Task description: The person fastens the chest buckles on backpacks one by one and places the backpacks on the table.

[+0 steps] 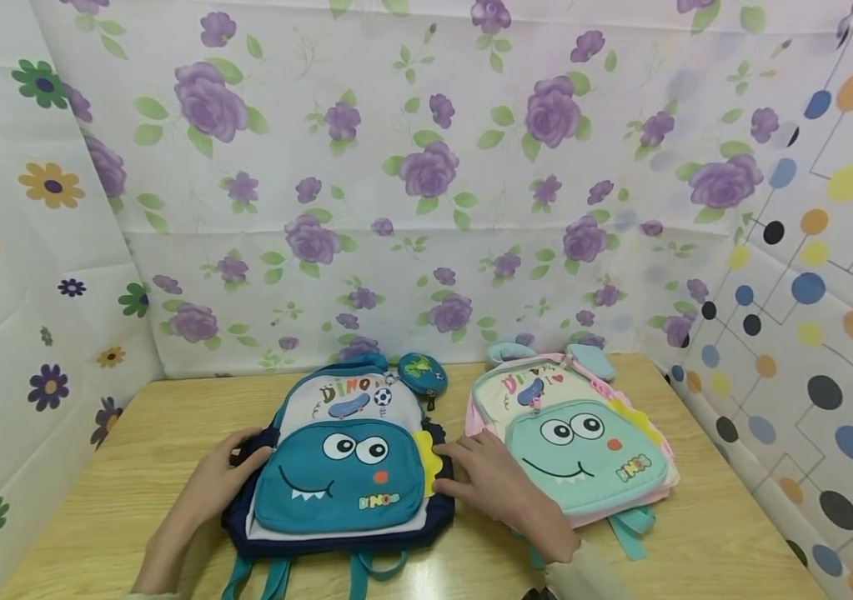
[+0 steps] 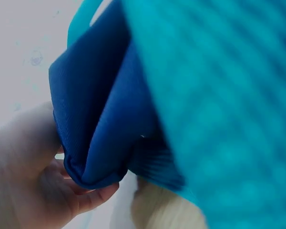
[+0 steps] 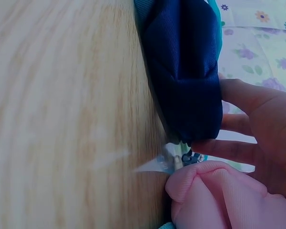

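Observation:
A teal and navy dinosaur backpack [image 1: 339, 479] lies front side up on the table, with a round teal pouch [image 1: 422, 374] at its upper right. My left hand [image 1: 214, 482] holds its left edge, the thumb toward the front panel. In the left wrist view, the fingers [image 2: 99, 197] curl at the navy side pocket [image 2: 102, 105]. On the other edge my right hand [image 1: 492, 479] holds the side by the yellow spikes [image 1: 429, 462]. From the right wrist, its fingers [image 3: 229, 149] touch the navy side pocket [image 3: 193, 102]. Fabric hides some fingertips.
Close on the right lies a mint and pink dinosaur backpack [image 1: 584, 454], partly behind my right hand and wrist. Teal straps [image 1: 358, 575] trail toward the table's near edge. A floral sheet [image 1: 426, 275] hangs behind the wooden table [image 1: 144, 425], with patterned sheets on both sides.

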